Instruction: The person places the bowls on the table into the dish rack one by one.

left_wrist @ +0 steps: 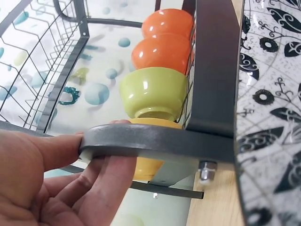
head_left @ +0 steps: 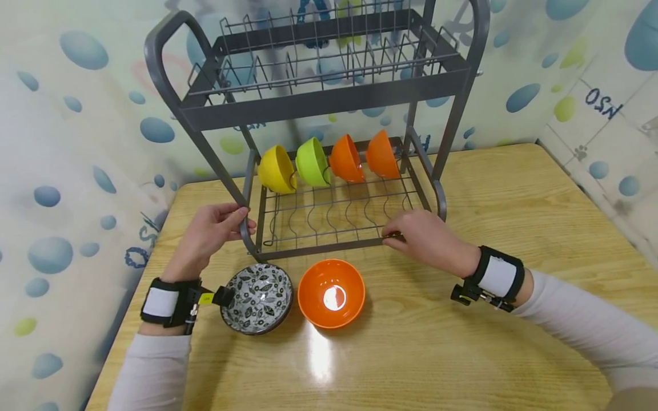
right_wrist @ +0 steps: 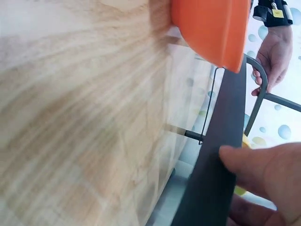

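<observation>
A grey two-tier dish rack (head_left: 329,94) stands against the wall. My left hand (head_left: 213,234) grips the curved left frame of its lower tier, thumb on one side and fingers on the other, as the left wrist view shows. With my right hand (head_left: 424,237) I pinch the lower tier's front bar (right_wrist: 214,155) near its right end. On that tier, tilted in a row, are a yellow bowl (head_left: 276,170), a green bowl (head_left: 312,162) and two orange bowls (head_left: 346,158). Another orange bowl (head_left: 331,294) sits upright on the table before the rack.
Left of the loose orange bowl is a black-and-white leaf-patterned bowl (head_left: 257,298), close by my left wrist. The rack's upper tier (head_left: 329,63) has wire dividers and overhangs the tilted bowls. Patterned walls (head_left: 67,142) border the wooden table (head_left: 411,354) at the back and sides.
</observation>
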Available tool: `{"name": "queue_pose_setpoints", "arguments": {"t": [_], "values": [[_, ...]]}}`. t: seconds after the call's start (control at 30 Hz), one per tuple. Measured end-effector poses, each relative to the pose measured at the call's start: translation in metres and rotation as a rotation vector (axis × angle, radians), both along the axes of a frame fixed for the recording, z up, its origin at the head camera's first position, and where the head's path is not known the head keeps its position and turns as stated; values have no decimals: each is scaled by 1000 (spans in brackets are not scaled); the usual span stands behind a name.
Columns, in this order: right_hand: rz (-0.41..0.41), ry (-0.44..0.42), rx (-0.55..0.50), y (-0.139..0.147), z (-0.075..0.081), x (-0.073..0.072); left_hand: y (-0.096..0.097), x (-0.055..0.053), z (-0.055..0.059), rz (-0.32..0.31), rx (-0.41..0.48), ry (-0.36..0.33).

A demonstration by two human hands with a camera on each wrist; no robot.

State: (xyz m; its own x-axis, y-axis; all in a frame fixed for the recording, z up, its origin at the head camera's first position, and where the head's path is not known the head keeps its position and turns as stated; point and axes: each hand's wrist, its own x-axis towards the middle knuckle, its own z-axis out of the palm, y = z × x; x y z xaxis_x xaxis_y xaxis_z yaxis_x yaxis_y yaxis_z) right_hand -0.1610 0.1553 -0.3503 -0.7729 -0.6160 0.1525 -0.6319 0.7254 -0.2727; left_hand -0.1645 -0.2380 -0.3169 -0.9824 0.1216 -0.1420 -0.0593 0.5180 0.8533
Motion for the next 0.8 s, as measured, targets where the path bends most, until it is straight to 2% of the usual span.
{"name": "queue_pose_setpoints", "arguments": {"t": [0.2, 0.33, 0.43, 0.57, 0.67, 0.73, 0.8], "values": [[38, 62, 38, -4, -6, 3, 3, 4, 4, 15, -113, 38], [38, 83, 28, -5, -8, 3, 6, 13, 14, 56, -243, 104], [36, 94, 24, -4, -8, 2, 8, 21, 26, 90, -343, 231], [42, 103, 26, -4, -7, 2, 14, 36, 43, 97, -464, 434], [50, 108, 32, -4, -6, 2, 23, 48, 54, 38, -486, 537], [52, 111, 36, -3, -5, 2, 32, 55, 58, -46, -472, 581], [55, 109, 35, -3, -5, 2, 42, 61, 61, -155, -450, 609]]}}
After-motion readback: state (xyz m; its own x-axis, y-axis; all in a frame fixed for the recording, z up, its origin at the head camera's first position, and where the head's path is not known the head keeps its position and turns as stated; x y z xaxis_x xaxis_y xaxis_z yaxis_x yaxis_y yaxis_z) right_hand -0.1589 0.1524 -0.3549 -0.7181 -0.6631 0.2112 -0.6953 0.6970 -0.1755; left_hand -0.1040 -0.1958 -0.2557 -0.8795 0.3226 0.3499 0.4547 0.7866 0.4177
